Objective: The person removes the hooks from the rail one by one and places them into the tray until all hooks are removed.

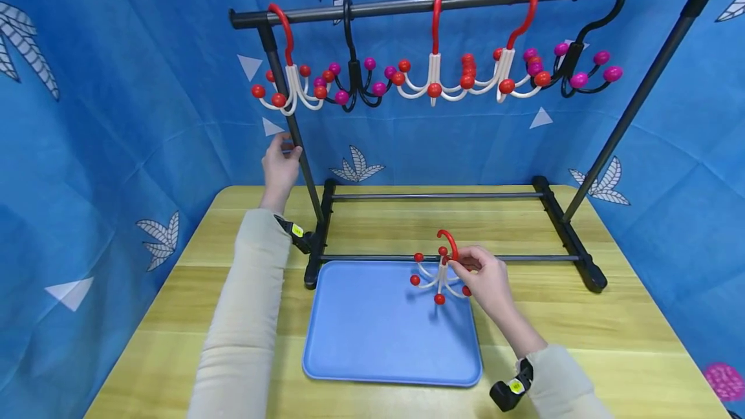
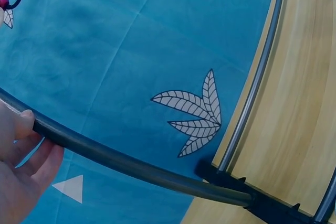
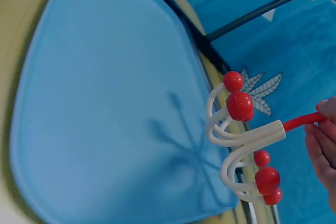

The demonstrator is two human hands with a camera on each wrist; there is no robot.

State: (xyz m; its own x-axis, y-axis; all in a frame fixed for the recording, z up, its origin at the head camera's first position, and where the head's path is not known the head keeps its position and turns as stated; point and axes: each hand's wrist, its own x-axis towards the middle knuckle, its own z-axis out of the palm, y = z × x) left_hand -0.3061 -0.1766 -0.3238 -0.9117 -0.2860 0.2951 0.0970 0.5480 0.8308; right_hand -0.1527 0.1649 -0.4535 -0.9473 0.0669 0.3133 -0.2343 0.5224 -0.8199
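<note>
So the right hand (image 1: 487,277) has one red-and-white hanger (image 3: 268,133) pinched by its red hook, and I count six red balls on it in the right wrist view. It's held up over the one blue tray (image 1: 384,335), which sits below and mostly left of that hand; the tray's right rim runs just under the hand, so most of the open tray surface is to the hand's left and nearer the person. Just past the tray's far rim is the front rod (image 1: 372,258), one of two low rods, with the back rod (image 1: 436,196) farther off. Right of the hand there's a decent stretch of wood table (image 1: 559,322), and the right foot (image 1: 584,270) of the rack is beyond it. Ahead and to the left, the left hand (image 1: 280,167) has its thumb and fingers on the left post (image 1: 308,180), one of two posts. Well above both hands is one top bar (image 1: 396,8) with five hangers: three red-and-white ones (image 1: 434,73) and two black ones (image 1: 355,76) with magenta balls. Their arms look pretty crowded together, but the bar runs on past the rightmost hook toward the right post (image 1: 634,108).
</note>
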